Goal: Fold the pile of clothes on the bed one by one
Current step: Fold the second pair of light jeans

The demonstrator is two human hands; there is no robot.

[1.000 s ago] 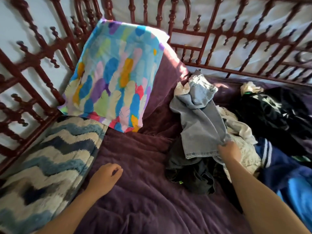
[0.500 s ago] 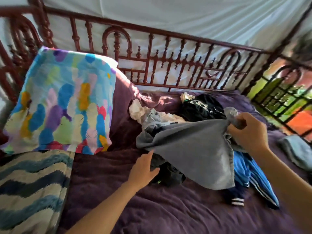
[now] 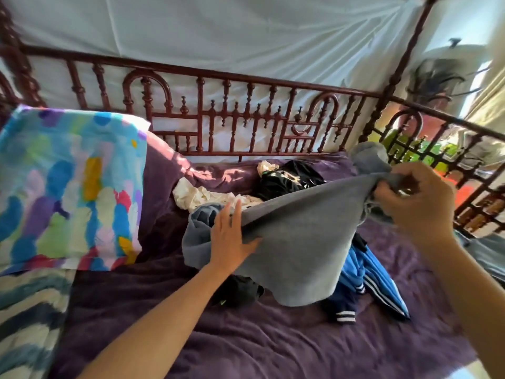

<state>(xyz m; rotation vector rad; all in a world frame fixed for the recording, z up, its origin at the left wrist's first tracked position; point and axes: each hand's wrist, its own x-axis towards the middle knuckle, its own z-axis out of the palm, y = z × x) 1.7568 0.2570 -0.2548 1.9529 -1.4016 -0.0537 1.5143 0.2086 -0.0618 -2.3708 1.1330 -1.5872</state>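
A grey garment (image 3: 297, 242) hangs lifted over the pile of clothes on the purple bed cover (image 3: 246, 337). My right hand (image 3: 412, 199) is shut on its bunched upper right end, held above the bed. My left hand (image 3: 231, 236) lies on the garment's left edge, fingers spread, thumb pressed against the cloth. Under and behind the grey cloth lie a blue garment with white stripes (image 3: 374, 285), a black garment (image 3: 287, 177), a cream one (image 3: 196, 195) and a dark one (image 3: 240, 291), partly hidden.
A multicoloured pillow (image 3: 68, 187) leans at the left, with a blue and cream zigzag cushion (image 3: 24, 318) below it. A carved dark red wooden railing (image 3: 246, 116) runs behind the bed and along the right side. White fabric hangs behind the railing.
My right hand has lifted the grey garment up and to the right off the pile. My left hand has moved from the bed cover onto the garment's left edge. The view has swung right.
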